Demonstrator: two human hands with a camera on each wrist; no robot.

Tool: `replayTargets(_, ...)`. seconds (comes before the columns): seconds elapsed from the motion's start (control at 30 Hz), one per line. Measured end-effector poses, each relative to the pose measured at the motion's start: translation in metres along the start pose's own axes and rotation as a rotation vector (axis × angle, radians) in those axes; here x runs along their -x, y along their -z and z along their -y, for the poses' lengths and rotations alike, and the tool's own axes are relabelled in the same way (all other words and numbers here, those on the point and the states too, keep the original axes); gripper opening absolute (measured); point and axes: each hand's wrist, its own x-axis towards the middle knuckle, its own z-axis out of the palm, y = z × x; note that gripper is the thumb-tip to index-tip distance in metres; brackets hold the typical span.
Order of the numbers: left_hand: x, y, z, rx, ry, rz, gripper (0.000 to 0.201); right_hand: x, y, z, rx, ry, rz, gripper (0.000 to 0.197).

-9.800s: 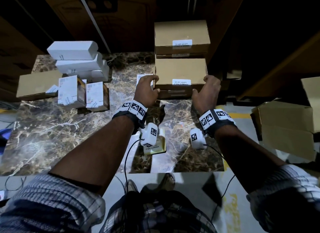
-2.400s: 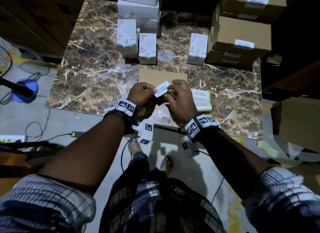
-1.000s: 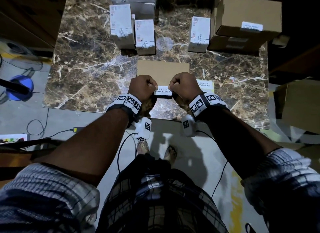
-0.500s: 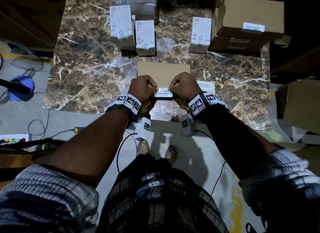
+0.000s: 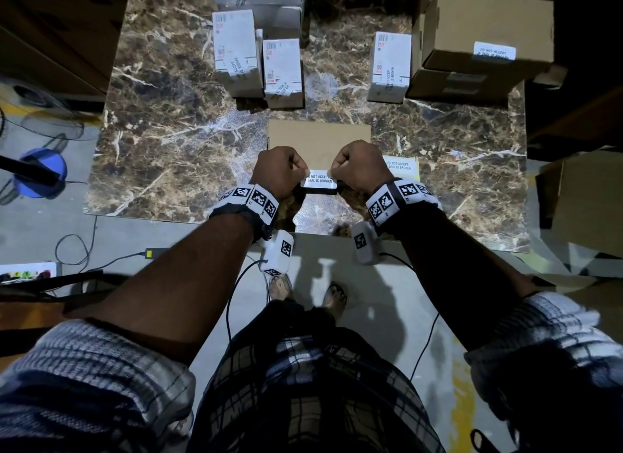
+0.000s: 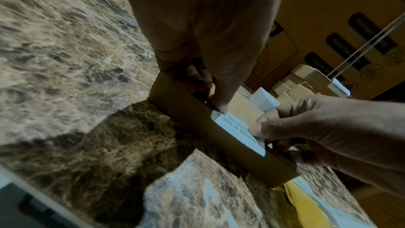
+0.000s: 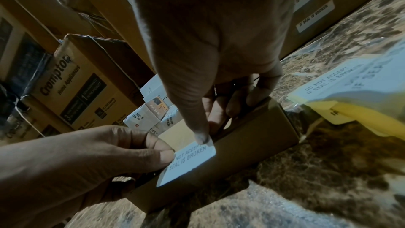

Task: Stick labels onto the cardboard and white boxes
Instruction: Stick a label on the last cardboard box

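White label (image 5: pixel 319 179), seemingly folded over cardboard box (image 5: pixel 318 138) edge, pinched by both hands.

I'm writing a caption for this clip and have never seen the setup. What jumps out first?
Dead centre at the near table edge, the left hand and right hand pinch the two ends of a white seal label, folding it over the front edge of a flat cardboard box. Behind stand small white boxes, a labelled cardboard stack at far right, and a yellow-backed label sheet beside the right hand.
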Motion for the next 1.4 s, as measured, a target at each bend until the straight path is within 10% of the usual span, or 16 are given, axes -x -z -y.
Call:
replayTargets(0.6, -0.013, 0.007, 0.008, -0.034, 0.071, 0.102, 0.021, 0.004, -0.028, 0.012, 0.186, -0.164, -0.165, 0.079)
replayTargets(1.4, -0.012, -0.007, 0.004, -0.119, 0.065, 0.022, 0.038, 0.01, -0.019, -0.015, -0.096, -0.047, -0.13, 0.034)
